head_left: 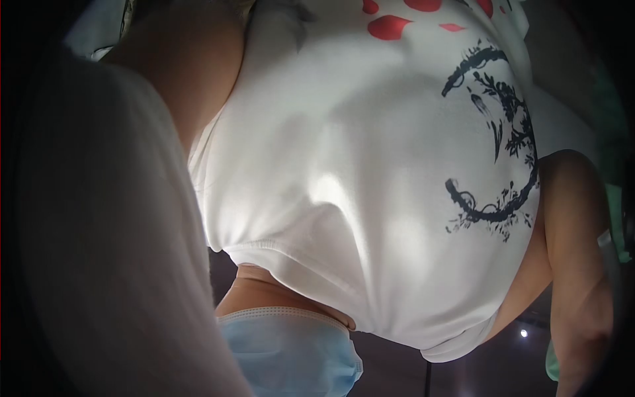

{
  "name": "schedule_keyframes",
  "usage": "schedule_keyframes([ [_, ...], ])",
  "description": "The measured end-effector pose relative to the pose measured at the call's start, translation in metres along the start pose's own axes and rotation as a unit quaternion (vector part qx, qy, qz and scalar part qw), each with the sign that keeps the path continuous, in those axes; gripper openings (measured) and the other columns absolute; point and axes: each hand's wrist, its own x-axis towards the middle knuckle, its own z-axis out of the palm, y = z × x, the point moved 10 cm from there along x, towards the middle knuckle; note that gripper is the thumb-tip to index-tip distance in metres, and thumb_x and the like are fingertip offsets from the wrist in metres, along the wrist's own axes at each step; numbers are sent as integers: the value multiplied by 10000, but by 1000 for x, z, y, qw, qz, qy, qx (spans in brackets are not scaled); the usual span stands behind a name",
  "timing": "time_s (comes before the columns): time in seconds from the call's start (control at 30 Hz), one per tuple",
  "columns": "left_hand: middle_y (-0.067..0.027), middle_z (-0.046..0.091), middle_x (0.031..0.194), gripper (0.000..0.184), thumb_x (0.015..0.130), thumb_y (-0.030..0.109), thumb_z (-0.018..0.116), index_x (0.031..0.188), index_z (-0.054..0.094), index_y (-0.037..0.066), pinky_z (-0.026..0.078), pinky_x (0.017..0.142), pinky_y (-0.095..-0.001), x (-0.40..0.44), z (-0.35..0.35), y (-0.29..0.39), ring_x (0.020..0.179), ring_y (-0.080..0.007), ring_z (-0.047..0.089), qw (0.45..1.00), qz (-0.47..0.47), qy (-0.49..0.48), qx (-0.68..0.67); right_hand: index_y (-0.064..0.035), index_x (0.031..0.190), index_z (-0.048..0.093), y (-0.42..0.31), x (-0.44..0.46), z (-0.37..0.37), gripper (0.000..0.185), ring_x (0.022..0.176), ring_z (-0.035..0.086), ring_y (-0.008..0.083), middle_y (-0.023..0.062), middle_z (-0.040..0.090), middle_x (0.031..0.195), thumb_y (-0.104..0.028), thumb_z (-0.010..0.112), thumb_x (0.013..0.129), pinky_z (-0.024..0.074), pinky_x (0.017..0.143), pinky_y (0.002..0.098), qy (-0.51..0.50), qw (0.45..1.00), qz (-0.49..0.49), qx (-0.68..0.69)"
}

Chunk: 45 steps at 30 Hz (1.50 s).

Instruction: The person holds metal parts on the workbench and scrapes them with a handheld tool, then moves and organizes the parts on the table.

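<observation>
Neither my left hand nor my right hand can be made out in the head view. A white T-shirt (390, 165) with a dark branch print and red shapes fills most of the picture. Below its neckline, a light blue face mask (294, 354) shows, so the person appears upside down. Whose body this is cannot be told from the view.
A large pale piece of cloth (119, 231) covers the left side, close to the camera. A bare arm (579, 264) runs down the right side, beside green material (616, 218). A small bright light (524, 333) shows at the lower right against a dark background.
</observation>
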Motion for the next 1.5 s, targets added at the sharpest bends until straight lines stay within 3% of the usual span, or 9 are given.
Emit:
schedule_keyframes([
  [0.3,-204,567,1012,266,844,188,514,1032,588,14,353,824,-373,-3,-3,-23,909,-311,517,999,-24,8,-27,-48,845,568,6,1,16,128,886,558,268,153,578,882,-113,493,764,439,821,392,-30,999,4,9],
  [0.73,-208,585,964,254,842,189,519,1006,596,11,397,774,-349,-2,-14,15,845,-297,549,995,-27,70,-60,-48,826,578,16,-13,-11,133,891,557,271,155,580,878,-125,493,759,435,824,389,-36,997,-62,-22],
  [0.97,-210,595,938,248,841,191,522,991,601,9,421,747,-336,-14,-8,27,810,-289,567,983,2,128,-131,-48,815,583,46,-30,-8,137,893,556,273,156,581,876,-132,492,756,432,826,388,5,990,-113,-83],
  [1.07,-211,599,927,246,841,191,524,985,603,8,431,735,-331,20,-47,9,795,-286,574,973,-11,169,-159,-48,811,586,-8,-9,-7,139,894,556,274,156,582,875,-135,492,755,431,827,387,24,983,-136,-118],
  [1.33,-214,610,897,241,840,192,527,969,608,6,458,705,-316,55,-13,42,755,-277,594,947,9,97,-305,-47,798,591,-14,-35,-36,146,896,555,276,157,583,873,-143,492,752,428,829,385,162,970,-147,-110],
  [1.37,-252,568,1046,319,875,225,489,1029,578,-40,433,806,-323,53,-9,34,926,-278,576,973,-16,148,-174,-47,797,592,-17,-37,-39,146,897,555,276,157,583,872,-143,492,752,427,829,385,170,968,-145,-112],
  [1.43,-260,501,1176,364,879,235,481,1085,554,-57,344,948,-352,54,14,54,1105,-298,490,960,166,154,165,-47,794,594,-22,-41,-41,148,897,555,277,158,583,872,-145,492,751,427,830,385,180,967,-139,-118],
  [1.47,-232,579,1031,285,793,211,566,993,606,13,316,957,-480,47,10,47,955,-397,533,949,207,229,68,-47,792,594,-26,-44,-42,149,897,554,277,158,583,872,-146,491,750,426,830,385,187,965,-135,-124],
  [1.5,-279,542,1066,320,817,215,533,1044,577,-7,270,988,-485,45,16,54,1012,-416,499,951,240,194,9,-47,791,595,-26,-46,-41,150,898,554,277,158,583,871,-147,491,750,426,830,384,191,964,-130,-129],
])
